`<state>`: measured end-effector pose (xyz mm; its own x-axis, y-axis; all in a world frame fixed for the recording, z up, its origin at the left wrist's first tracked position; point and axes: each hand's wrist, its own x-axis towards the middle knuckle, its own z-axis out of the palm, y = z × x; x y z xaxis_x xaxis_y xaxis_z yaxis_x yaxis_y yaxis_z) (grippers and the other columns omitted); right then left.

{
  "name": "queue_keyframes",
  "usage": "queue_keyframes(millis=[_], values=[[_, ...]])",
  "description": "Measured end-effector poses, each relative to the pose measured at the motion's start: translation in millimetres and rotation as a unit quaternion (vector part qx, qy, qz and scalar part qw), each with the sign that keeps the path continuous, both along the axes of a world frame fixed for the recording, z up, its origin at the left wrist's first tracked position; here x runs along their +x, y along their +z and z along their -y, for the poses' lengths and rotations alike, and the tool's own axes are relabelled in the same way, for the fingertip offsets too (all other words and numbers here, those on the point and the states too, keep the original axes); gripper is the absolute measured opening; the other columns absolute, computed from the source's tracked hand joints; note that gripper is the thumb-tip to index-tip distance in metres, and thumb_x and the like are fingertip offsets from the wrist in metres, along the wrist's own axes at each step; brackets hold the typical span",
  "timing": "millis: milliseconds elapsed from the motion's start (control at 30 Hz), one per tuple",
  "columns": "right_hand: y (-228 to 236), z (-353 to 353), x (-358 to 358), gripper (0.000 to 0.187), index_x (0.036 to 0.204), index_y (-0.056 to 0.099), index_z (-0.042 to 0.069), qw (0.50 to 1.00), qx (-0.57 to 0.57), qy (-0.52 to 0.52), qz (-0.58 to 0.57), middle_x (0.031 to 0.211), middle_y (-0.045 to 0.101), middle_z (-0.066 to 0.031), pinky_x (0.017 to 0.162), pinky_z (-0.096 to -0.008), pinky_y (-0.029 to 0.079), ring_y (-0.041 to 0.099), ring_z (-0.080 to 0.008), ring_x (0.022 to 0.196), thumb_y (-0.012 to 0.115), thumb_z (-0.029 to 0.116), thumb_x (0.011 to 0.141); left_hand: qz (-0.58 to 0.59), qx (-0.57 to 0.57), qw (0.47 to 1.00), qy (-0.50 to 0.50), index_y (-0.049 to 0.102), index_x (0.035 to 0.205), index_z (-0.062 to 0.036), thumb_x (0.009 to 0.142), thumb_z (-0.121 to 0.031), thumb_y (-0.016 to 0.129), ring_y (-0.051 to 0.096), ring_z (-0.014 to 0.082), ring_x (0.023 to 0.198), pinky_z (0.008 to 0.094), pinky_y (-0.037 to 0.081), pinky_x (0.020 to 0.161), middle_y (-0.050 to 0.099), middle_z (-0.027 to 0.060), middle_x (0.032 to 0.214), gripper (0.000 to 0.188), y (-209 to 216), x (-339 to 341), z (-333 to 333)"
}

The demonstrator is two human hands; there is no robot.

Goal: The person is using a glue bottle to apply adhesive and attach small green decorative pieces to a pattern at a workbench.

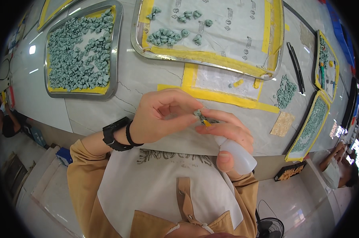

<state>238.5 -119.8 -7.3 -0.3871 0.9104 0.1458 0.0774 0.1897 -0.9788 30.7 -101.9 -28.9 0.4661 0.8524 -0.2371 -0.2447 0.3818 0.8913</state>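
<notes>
The left hand point(157, 115) and right hand point(234, 135) pinch a small grey-green piece point(197, 113) above the near tabletop point(128, 81) — likely light, stiff, best held by its edges — the right also clasping a white bottle point(243, 159).

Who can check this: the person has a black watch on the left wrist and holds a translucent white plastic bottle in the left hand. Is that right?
Not quite: the head view shows the translucent white plastic bottle in the right hand, not the left hand. The black watch is where you say.
</notes>
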Motion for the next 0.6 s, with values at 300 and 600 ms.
queue_keyframes(millis=[300, 600], values=[[-2.7, 2.6, 0.3, 0.051, 0.102, 0.053, -0.001, 1.0, -0.008, -0.008, -0.018, 0.106, 0.059, -0.0313, 0.071, -0.04, 0.055, 0.067, -0.0323, 0.081, 0.043, 0.048, 0.094, 0.025, -0.013, 0.999, 0.016, 0.058, 0.106, 0.0054, 0.08, 0.014, 0.056, 0.061, 0.0164, 0.095, 0.0293, 0.053, 0.082, 0.059, 0.0128, 0.106, 0.028, -0.5, 0.5, 0.5], [-0.6, 2.3, 6.9, 0.042, 0.1, 0.054, 0.0, 0.999, 0.021, -0.016, 0.02, 0.107, 0.06, -0.0275, 0.077, -0.042, 0.053, 0.063, -0.0345, 0.093, 0.052, 0.041, 0.091, 0.024, -0.024, 0.999, 0.005, 0.057, 0.107, 0.0057, 0.081, 0.013, 0.056, 0.061, 0.0165, 0.094, 0.03, 0.053, 0.082, 0.058, 0.0122, 0.106, 0.027, -1.4, 1.0, -0.3]])
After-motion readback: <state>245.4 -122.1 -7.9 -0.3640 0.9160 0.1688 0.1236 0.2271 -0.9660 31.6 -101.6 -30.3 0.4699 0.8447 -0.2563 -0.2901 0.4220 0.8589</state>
